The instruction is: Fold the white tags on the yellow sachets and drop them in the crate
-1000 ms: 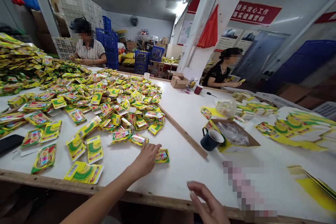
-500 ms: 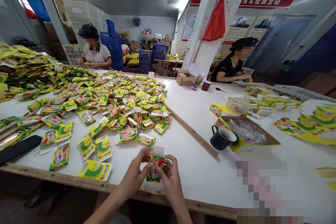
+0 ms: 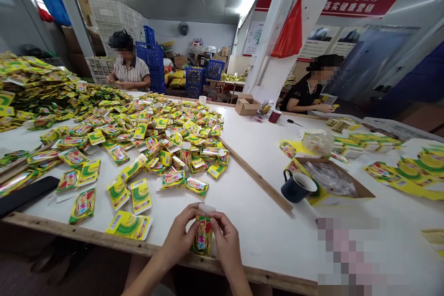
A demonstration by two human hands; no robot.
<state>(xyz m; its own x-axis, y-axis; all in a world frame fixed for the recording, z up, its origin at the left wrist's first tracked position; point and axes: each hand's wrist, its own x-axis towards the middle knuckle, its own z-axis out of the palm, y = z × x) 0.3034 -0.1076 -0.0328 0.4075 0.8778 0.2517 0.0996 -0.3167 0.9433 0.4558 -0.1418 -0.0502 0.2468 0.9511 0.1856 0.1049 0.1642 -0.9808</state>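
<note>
Since it looks to be of thin printed card, the box [image 3: 202, 239] should handle as light, fairly stiff but easily creased, perhaps slippery on its glossy face, and best held by its side edges below the pale flap [image 3: 207, 208]. Location: near edge of the counter [image 3: 263, 236], between left hand [image 3: 178, 232] and right hand [image 3: 226, 235], fingers of both clamped on it. Beyond: pile of similar boxes [image 3: 140, 128]; to the right, wooden strip [image 3: 258, 178] and dark mug [image 3: 298, 188].

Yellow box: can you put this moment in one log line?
left hand: holds yellow box | right hand: holds box | white flap: sticking out | spot: near edge of table
</note>
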